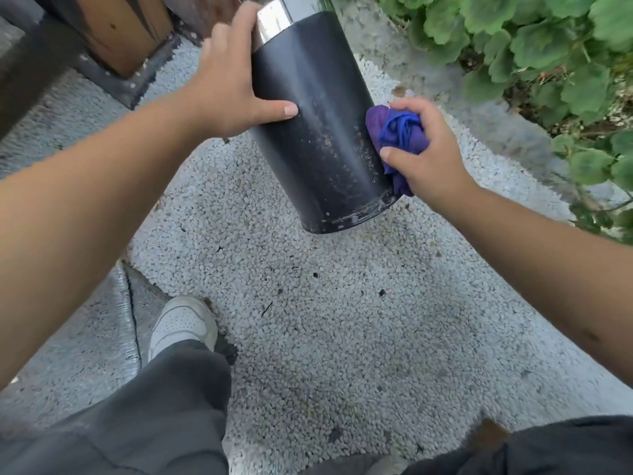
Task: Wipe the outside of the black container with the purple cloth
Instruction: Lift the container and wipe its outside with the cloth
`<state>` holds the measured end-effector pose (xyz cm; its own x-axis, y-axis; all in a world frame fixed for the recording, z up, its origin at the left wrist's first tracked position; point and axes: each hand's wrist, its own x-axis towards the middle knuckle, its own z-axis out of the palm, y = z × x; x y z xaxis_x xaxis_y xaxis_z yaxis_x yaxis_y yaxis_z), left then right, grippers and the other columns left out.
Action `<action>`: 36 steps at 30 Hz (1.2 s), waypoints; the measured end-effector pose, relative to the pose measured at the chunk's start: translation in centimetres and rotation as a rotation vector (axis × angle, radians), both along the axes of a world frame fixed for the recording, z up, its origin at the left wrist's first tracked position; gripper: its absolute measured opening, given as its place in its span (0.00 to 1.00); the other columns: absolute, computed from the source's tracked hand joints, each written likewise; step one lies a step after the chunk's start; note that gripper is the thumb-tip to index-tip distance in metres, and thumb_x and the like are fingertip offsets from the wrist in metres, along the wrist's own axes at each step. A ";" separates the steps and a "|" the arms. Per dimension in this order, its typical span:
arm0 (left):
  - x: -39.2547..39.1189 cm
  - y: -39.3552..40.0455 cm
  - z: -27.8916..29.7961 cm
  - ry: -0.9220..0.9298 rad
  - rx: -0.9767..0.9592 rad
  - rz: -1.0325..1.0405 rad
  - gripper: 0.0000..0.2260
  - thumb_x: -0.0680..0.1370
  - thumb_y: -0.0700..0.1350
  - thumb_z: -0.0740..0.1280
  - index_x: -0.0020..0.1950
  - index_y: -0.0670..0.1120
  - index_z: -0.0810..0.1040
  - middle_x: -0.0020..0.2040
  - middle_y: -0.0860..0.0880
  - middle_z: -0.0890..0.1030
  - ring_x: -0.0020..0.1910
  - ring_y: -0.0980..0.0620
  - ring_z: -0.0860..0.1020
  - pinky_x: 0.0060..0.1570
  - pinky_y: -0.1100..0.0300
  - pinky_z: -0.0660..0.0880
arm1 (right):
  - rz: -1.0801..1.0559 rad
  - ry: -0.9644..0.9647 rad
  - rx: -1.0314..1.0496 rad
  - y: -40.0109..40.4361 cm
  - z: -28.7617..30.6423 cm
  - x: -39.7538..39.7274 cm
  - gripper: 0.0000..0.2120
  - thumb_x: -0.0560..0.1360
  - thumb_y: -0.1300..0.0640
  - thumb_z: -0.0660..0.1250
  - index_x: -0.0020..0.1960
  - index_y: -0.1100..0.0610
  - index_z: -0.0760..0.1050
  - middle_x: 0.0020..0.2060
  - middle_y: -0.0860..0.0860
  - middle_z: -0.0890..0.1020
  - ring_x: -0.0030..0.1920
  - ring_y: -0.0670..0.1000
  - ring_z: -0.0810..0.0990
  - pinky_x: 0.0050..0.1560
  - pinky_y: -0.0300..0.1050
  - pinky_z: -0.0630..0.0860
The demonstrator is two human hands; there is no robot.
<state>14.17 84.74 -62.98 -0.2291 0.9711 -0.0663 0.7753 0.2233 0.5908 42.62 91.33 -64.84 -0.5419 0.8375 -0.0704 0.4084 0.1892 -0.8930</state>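
Grey trousers (137, 423) fill the bottom edge, and beyond them a white shoe (183, 325) stands on the pebbled ground (325, 320). Both bare forearms reach forward from the two sides, well apart. Further on, the black container (318, 132) stands on this ground, tilted, with brown specks on its lower side. On its right side the right hand (424, 156) is closed around the bunched purple cloth (399, 135) and presses it against the wall, near the base. On its left side the left hand (233, 80) lies spread on the wall, thumb across the front, fingers near the shiny metal band (279, 18) at the top. Green plants (531, 46) grow behind on the right, and a brown wooden object (123, 29) stands far left.
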 end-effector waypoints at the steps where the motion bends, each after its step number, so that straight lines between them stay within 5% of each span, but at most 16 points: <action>1: -0.1 -0.3 0.1 0.020 -0.005 0.009 0.44 0.69 0.58 0.76 0.77 0.50 0.56 0.66 0.38 0.68 0.66 0.40 0.66 0.64 0.44 0.67 | -0.008 0.014 -0.006 -0.5 -0.2 0.0 0.23 0.71 0.66 0.70 0.61 0.48 0.70 0.54 0.43 0.75 0.49 0.39 0.78 0.49 0.36 0.76; 4: 0.1 -1.2 0.2 0.040 -0.016 0.078 0.45 0.66 0.62 0.75 0.76 0.52 0.56 0.65 0.40 0.70 0.65 0.40 0.68 0.61 0.40 0.70 | -0.010 -0.013 0.052 -1.0 -0.7 0.6 0.23 0.69 0.62 0.70 0.60 0.45 0.71 0.53 0.40 0.76 0.49 0.37 0.77 0.48 0.33 0.75; 12: 3.2 -3.3 0.0 0.107 -0.057 0.294 0.48 0.65 0.68 0.72 0.76 0.57 0.51 0.64 0.43 0.70 0.66 0.38 0.69 0.60 0.31 0.67 | -0.175 -0.092 0.189 -3.1 -2.4 1.1 0.23 0.71 0.60 0.69 0.64 0.49 0.70 0.58 0.48 0.76 0.59 0.54 0.75 0.60 0.51 0.72; 18: 2.2 -2.6 -0.5 0.036 -0.084 0.368 0.49 0.67 0.69 0.70 0.78 0.57 0.47 0.68 0.39 0.68 0.68 0.36 0.69 0.62 0.37 0.68 | -0.331 -0.059 0.287 -3.1 -2.7 -1.3 0.22 0.70 0.61 0.69 0.63 0.51 0.74 0.52 0.40 0.74 0.56 0.48 0.71 0.56 0.28 0.64; 27: 2.9 -1.9 -0.3 0.021 -0.094 0.407 0.50 0.66 0.69 0.71 0.79 0.55 0.48 0.70 0.41 0.68 0.69 0.38 0.68 0.63 0.38 0.68 | -0.434 -0.145 0.515 -6.3 -4.7 -2.7 0.18 0.72 0.58 0.67 0.61 0.56 0.74 0.54 0.52 0.76 0.56 0.60 0.72 0.59 0.26 0.55; 32: 3.3 -2.3 -0.1 0.014 -0.072 0.439 0.50 0.67 0.67 0.73 0.79 0.55 0.48 0.71 0.42 0.67 0.71 0.40 0.66 0.64 0.37 0.68 | -0.402 -0.210 0.634 -7.6 -5.8 -2.8 0.22 0.72 0.61 0.70 0.64 0.53 0.70 0.62 0.58 0.74 0.58 0.66 0.70 0.65 0.30 0.52; 36: 3.6 -2.1 -0.1 0.014 -0.088 0.449 0.51 0.67 0.67 0.73 0.80 0.56 0.46 0.71 0.42 0.67 0.71 0.39 0.66 0.65 0.37 0.67 | -0.351 -0.258 0.682 -9.2 -6.9 -2.8 0.30 0.69 0.64 0.74 0.66 0.50 0.66 0.64 0.51 0.65 0.59 0.59 0.64 0.61 0.44 0.65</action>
